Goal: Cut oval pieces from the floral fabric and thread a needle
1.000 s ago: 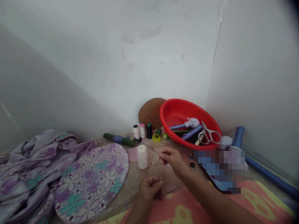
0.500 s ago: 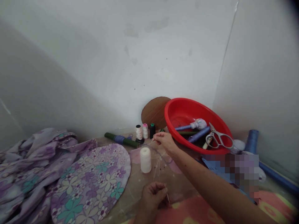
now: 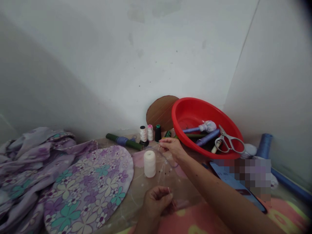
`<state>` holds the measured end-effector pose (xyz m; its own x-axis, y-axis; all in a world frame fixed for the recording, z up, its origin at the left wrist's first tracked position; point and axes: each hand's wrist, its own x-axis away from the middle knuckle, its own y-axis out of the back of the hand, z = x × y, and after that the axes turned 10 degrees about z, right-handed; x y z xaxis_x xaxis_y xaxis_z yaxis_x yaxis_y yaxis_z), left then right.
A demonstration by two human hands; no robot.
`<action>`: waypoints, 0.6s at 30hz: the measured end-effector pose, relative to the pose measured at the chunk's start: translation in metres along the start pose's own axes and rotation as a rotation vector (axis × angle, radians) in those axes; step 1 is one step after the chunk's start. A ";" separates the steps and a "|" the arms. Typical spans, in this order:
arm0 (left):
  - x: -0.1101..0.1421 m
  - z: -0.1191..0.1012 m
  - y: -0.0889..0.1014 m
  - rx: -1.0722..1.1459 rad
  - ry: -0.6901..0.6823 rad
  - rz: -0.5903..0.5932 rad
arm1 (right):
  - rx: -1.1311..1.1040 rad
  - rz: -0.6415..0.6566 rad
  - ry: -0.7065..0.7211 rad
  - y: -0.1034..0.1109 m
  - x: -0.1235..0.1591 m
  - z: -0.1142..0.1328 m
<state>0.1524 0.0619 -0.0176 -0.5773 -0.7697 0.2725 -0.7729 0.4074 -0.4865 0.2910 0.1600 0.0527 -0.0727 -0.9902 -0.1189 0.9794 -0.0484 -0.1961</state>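
My left hand is low in the middle, its thumb and forefinger pinched on a thin, pale needle. Farther out, my right hand pinches a white thread, of which only a short bit shows at the fingertips. Between and left of the hands stands a white thread cone, upright and touched by neither. Pale strands lie on the surface near it, and I cannot tell which of them run to my fingers. A flower-print fabric round lies flat to the left.
Several small thread spools stand by the wall, near a green roll and a cardboard disc. A tilted red basin holds scissors and wrapped sticks. A phone lies right; crumpled fabric lies left.
The view has shifted slightly, so the things sit a little higher in the picture. Both hands keep their pinches and nearly the same places over the surface.
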 end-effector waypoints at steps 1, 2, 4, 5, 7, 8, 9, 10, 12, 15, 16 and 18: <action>0.000 0.000 0.000 0.003 -0.002 0.002 | -0.002 0.001 -0.001 0.001 0.001 0.000; 0.000 0.000 0.000 0.006 0.000 0.002 | -0.005 0.002 -0.004 0.001 0.002 0.000; 0.001 -0.001 0.000 0.007 -0.004 -0.005 | -0.010 0.003 -0.011 0.002 0.003 0.000; 0.002 -0.002 -0.001 0.005 -0.007 -0.011 | -0.012 0.005 -0.015 0.002 0.003 -0.001; 0.004 -0.004 -0.003 0.002 -0.008 -0.019 | -0.016 0.009 -0.023 0.002 0.004 -0.001; 0.005 -0.005 -0.004 0.006 -0.019 -0.022 | -0.017 0.011 -0.027 0.002 0.005 -0.001; 0.006 -0.006 -0.005 0.013 -0.031 -0.025 | -0.017 0.013 -0.031 0.002 0.005 0.000; 0.008 -0.007 -0.006 0.017 -0.035 -0.025 | -0.017 0.015 -0.035 0.002 0.005 0.000; 0.009 -0.009 -0.008 0.022 -0.033 -0.026 | -0.014 0.015 -0.041 0.002 0.005 0.000; 0.009 -0.009 -0.008 0.036 -0.039 -0.024 | -0.006 0.012 -0.047 0.002 0.005 -0.002; 0.008 -0.008 -0.008 0.045 -0.048 -0.020 | -0.003 0.011 -0.049 0.003 0.005 -0.002; 0.007 -0.006 -0.006 0.060 -0.063 -0.012 | 0.005 0.007 -0.051 0.004 0.005 -0.004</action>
<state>0.1514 0.0572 -0.0075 -0.5487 -0.8047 0.2266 -0.7616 0.3693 -0.5326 0.2938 0.1552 0.0476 -0.0560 -0.9960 -0.0702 0.9809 -0.0418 -0.1901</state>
